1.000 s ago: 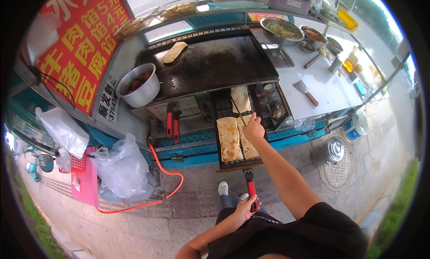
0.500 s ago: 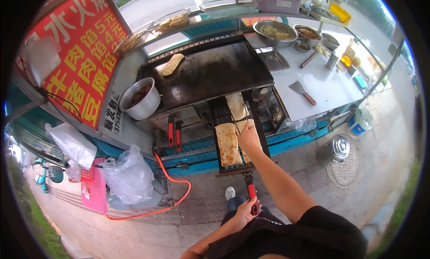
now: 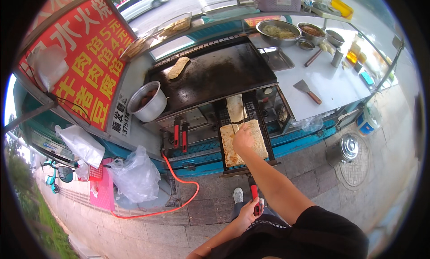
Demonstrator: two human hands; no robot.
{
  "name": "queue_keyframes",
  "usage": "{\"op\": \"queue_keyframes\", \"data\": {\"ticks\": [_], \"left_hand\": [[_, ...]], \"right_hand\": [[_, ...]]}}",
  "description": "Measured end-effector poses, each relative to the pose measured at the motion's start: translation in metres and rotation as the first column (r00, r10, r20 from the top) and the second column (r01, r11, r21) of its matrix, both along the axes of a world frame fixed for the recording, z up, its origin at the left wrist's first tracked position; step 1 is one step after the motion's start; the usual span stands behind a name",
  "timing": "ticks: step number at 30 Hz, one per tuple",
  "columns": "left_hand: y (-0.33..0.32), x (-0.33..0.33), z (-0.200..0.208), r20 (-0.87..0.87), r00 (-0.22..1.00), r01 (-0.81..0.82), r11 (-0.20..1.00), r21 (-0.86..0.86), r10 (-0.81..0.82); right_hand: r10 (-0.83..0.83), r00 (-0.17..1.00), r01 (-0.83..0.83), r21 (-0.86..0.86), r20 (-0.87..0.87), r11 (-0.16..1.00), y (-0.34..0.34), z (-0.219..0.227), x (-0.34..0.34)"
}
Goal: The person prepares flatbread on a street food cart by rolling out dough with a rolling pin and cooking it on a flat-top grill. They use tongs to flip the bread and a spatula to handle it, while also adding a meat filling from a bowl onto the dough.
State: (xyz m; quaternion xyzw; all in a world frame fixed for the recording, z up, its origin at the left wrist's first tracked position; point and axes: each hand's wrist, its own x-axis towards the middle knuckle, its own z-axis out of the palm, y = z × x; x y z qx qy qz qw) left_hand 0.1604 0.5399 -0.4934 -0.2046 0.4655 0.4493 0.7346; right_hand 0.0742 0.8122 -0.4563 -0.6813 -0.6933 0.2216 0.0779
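Observation:
My left hand [image 3: 246,215] is wrapped around the red and black handle [image 3: 254,192] of a pulled-out grill rack [image 3: 254,107] below the griddle. In my closed right hand [image 3: 243,137] are what look like thin metal tongs [image 3: 244,114], reaching over the bread. Two browned flatbreads lie side by side at the rack's near end: the left flatbread [image 3: 229,152] and the right flatbread [image 3: 257,138], partly covered by my hand and forearm. Behind them lies a paler flatbread [image 3: 235,107], close to the tong tips. Whether the tongs grip any bread I cannot tell.
A black griddle [image 3: 219,64] holds one long flatbread [image 3: 178,67]. A metal pot [image 3: 149,105] stands at its left corner. Two more red handles [image 3: 184,138] jut from the front. A scraper [image 3: 308,90] lies on the right counter; an orange hose [image 3: 197,194] curves over the ground.
My right hand has moved left over the seam between the near flatbreads, and the gap between them has closed. The left hand keeps its hold. The whole view has shifted slightly.

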Motion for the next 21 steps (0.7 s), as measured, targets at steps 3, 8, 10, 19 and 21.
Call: {"op": "queue_keyframes", "data": {"ticks": [3, 8, 10, 19, 21], "left_hand": [[0.003, 0.0, 0.009, -0.021, 1.0, 0.002, 1.0, -0.03, -0.003], [0.005, 0.003, 0.017, -0.027, 0.999, -0.03, 0.998, -0.06, 0.028], [0.002, 0.002, 0.014, -0.004, 0.999, -0.052, 0.997, -0.056, 0.052], [0.023, -0.014, 0.007, 0.088, 0.995, -0.036, 0.997, -0.064, 0.042], [0.044, -0.027, -0.009, 0.097, 0.995, -0.015, 0.997, -0.077, 0.022]], "right_hand": [[0.034, 0.999, -0.033, -0.015, 0.031, 0.999, -0.007, 0.002, -0.015], [0.034, 0.995, -0.044, -0.101, -0.098, 0.994, -0.004, -0.001, -0.023], [0.068, 0.991, -0.085, -0.148, -0.115, 0.985, -0.011, 0.013, -0.021], [0.266, 0.945, -0.274, -0.019, -0.192, 0.961, -0.048, 0.06, 0.11], [0.316, 0.916, -0.297, 0.111, -0.246, 0.948, -0.066, 0.054, 0.169]]}}
